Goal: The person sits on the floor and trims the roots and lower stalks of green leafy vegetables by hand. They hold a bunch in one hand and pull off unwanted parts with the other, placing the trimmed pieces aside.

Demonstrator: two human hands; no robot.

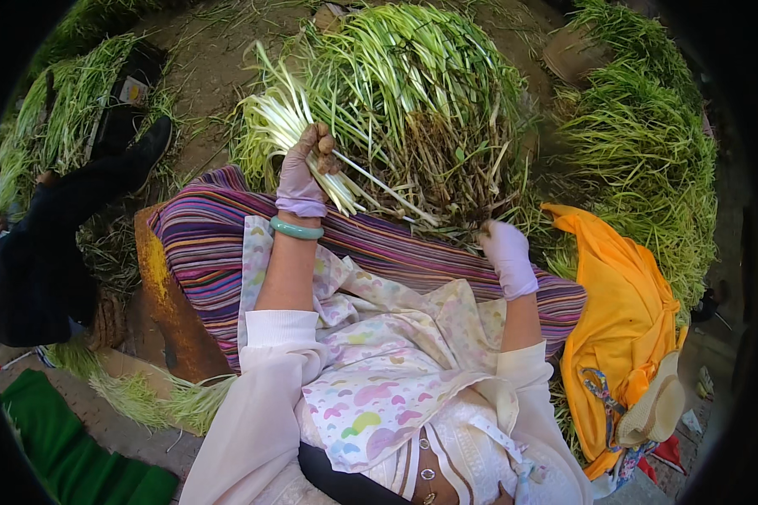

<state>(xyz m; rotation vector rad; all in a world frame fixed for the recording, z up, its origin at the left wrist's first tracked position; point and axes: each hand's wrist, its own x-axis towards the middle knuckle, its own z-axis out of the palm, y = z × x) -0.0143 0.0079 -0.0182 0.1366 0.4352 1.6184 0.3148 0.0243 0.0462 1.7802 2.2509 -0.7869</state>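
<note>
My left hand (300,173), in a thin soiled glove with a green bangle at the wrist, is closed around a bunch of pale-stemmed green shoots (278,120). The leafy ends point up and away; the white stem ends stick out below my fist. One long loose stem (385,186) slants from the hand down to the right. My right hand (506,259), also gloved, is curled at the near right edge of a large heap of the shoots (410,69). Its fingertips are partly hidden, and whether they pinch anything is unclear. Brown, dry stem bases (442,167) face me in the heap.
More green shoots (638,151) are piled along the right, others (69,107) at far left. An orange cloth (613,284) and straw hat (654,401) lie at my right. Another person's dark-clothed leg (95,183) extends at left. Green fabric (69,442) lies lower left.
</note>
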